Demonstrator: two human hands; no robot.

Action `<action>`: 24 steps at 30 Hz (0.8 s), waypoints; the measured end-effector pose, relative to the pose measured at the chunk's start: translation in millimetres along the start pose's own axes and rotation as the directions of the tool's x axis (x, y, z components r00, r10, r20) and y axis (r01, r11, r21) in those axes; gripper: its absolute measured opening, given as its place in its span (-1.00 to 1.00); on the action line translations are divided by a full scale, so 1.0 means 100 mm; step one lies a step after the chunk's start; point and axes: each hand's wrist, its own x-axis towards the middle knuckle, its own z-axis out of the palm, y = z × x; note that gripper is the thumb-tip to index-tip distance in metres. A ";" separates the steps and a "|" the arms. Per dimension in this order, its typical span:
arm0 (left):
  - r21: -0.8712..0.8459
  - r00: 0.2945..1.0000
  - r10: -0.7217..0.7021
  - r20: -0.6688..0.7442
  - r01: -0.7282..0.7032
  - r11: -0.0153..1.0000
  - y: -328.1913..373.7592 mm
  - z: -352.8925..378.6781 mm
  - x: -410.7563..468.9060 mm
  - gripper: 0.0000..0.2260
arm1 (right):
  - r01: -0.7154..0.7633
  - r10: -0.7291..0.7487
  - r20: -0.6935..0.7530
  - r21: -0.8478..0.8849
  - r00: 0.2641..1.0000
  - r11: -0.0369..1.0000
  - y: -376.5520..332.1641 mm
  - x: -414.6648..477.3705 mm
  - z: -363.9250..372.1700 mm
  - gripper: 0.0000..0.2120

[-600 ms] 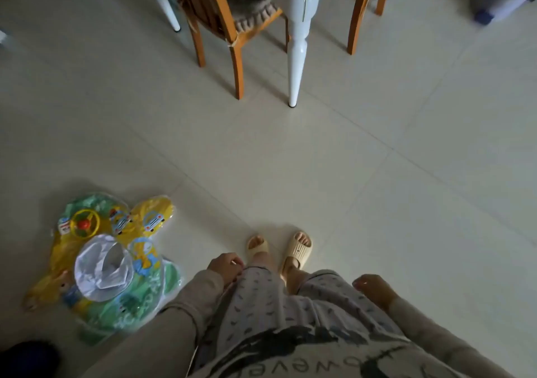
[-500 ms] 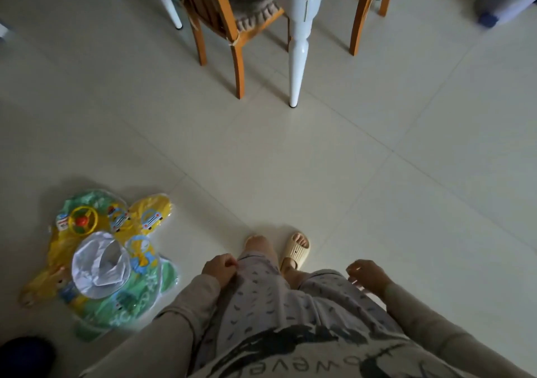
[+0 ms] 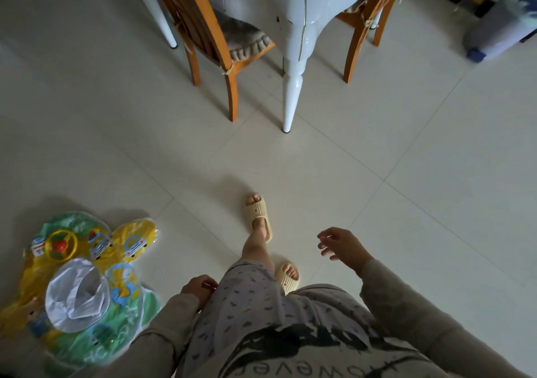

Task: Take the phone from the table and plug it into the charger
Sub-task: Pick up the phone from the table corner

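Note:
No phone and no charger show in the head view. The white table (image 3: 302,23) stands at the top middle, and only its corner and carved legs are in frame; its top is out of view. My left hand (image 3: 199,289) hangs by my hip with its fingers curled and nothing in it. Lifted a little in front of me, my right hand (image 3: 341,245) has its fingers spread and holds nothing. One foot in a cream slipper (image 3: 257,215) is stepped forward toward the table.
Two wooden chairs (image 3: 215,43) (image 3: 366,23) are tucked at the table. A deflated colourful inflatable toy (image 3: 78,276) lies on the tiled floor at the lower left. A grey bin (image 3: 499,26) stands at the upper right.
I have stepped toward the table, one foot now forward. My right hand rose from my side and its fingers spread. The table and chairs look nearer.

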 end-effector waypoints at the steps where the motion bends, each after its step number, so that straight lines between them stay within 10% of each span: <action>1: 0.004 1.000 0.002 0.011 -0.002 1.000 0.09 -0.10 0.06 -0.74 | -0.016 0.016 -0.010 0.013 1.000 1.000 -0.06 0.06 -0.02 -0.73; 13: -0.120 0.980 0.201 0.002 -0.200 0.972 1.61 -1.62 0.57 -0.84 | -0.309 0.385 -0.122 0.403 0.915 0.861 -0.48 0.66 -0.44 -0.90; 24: -0.257 0.975 0.223 -0.003 -0.216 0.942 2.48 -2.00 0.75 -0.89 | -0.283 0.340 -0.135 0.322 0.931 0.903 -1.21 1.21 -1.08 -0.92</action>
